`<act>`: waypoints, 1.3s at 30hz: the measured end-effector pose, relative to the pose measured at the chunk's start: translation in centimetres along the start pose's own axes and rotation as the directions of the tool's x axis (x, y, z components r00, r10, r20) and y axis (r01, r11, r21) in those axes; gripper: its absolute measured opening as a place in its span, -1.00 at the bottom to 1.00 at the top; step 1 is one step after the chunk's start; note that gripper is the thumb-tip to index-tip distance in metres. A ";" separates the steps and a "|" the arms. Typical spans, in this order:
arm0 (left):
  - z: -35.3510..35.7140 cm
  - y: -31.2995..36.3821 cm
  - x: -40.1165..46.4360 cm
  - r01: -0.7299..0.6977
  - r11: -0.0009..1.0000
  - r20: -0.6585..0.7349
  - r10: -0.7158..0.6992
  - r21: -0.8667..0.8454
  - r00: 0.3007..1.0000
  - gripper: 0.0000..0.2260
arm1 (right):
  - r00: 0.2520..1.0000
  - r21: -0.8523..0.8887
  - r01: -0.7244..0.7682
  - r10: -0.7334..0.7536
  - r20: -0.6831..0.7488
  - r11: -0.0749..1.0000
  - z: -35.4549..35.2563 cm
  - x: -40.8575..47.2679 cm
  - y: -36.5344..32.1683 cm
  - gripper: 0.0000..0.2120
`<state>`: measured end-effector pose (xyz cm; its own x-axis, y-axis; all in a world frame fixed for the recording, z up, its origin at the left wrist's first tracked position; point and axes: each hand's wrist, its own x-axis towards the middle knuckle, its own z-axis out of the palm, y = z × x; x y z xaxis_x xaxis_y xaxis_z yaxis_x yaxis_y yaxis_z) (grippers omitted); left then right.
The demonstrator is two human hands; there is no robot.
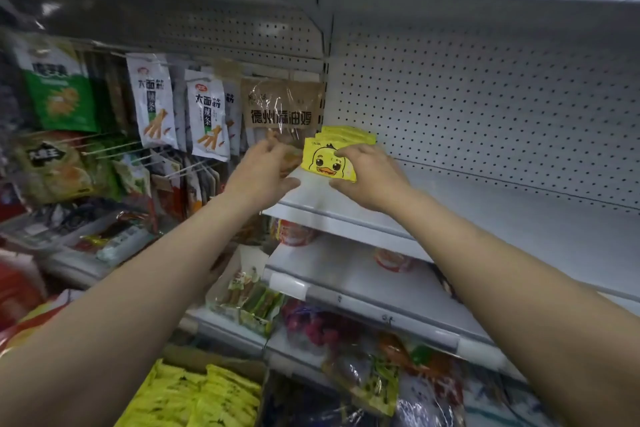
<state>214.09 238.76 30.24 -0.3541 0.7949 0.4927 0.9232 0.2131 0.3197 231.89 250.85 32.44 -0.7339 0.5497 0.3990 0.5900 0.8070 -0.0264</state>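
**On the white shelf: duck packets lined up at the left end**

Against the left end of the shelf [485,205] stands a short row of yellow packets [348,135], upright and pressed one behind another. The right hand [367,173] grips the front packet [323,163], fingers curled over its top right corner and thumb under its lower edge. The left hand [263,173] is at the row's left side, thumb stretched toward the packet; whether its loosely bent fingers hold anything I cannot tell.

These look like light, flat foil pouches: soft, glossy and probably slippery, likely to flop or slide forward if let go carelessly. I would judge the best hold to be a pinch at the top seam or both side edges, where the pouch is stiffest, rather than the soft middle.

A cartoon duck face fills the front packet; the small print at its top left is too small to read. To the left hangs a brown bag [280,108] that seems to read 德州麻油鸡, and beside it white packets [207,115] marked 大面筋 辣条. More yellow pouches fill a box [194,399] down below.
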 end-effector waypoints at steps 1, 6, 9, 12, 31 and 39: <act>-0.8 0.3 -1.7 0.009 1.000 -0.003 -0.009 0.017 1.000 -0.49 | 1.000 0.022 0.025 -0.025 0.004 0.999 -0.5 -1.2 -0.8 -0.45; -4.6 1.0 -10.5 0.055 0.993 -0.035 -0.052 0.103 0.998 -0.49 | 0.986 0.156 0.168 -0.165 -0.028 0.973 -2.1 -7.1 -5.2 -0.47; -6.6 0.5 -15.2 0.089 0.985 -0.066 -0.081 0.145 0.995 -0.50 | 0.975 0.211 0.220 -0.220 -0.022 0.953 -2.5 -9.8 -8.2 -0.45; -8.0 -0.7 -18.3 0.143 0.973 -0.081 -0.131 0.183 0.988 -0.49 | 0.968 0.246 0.246 -0.252 -0.009 0.937 -2.5 -11.4 -11.2 -0.43; -7.1 -27.3 -20.0 0.213 0.960 0.073 -0.229 0.182 0.971 -0.53 | 0.918 0.308 0.199 -0.287 0.274 0.930 14.4 0.6 -30.9 -0.41; 1.4 -41.8 -21.0 0.300 0.951 0.388 -0.307 0.079 0.869 -0.53 | 0.820 0.319 -0.039 -0.152 0.552 0.947 30.5 2.8 -36.4 -0.43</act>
<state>183.11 213.93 5.43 -0.5333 0.8458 0.0163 0.7831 0.4863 0.3877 198.13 229.60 6.57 -0.8773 0.4471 -0.1746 0.4799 0.8115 -0.3334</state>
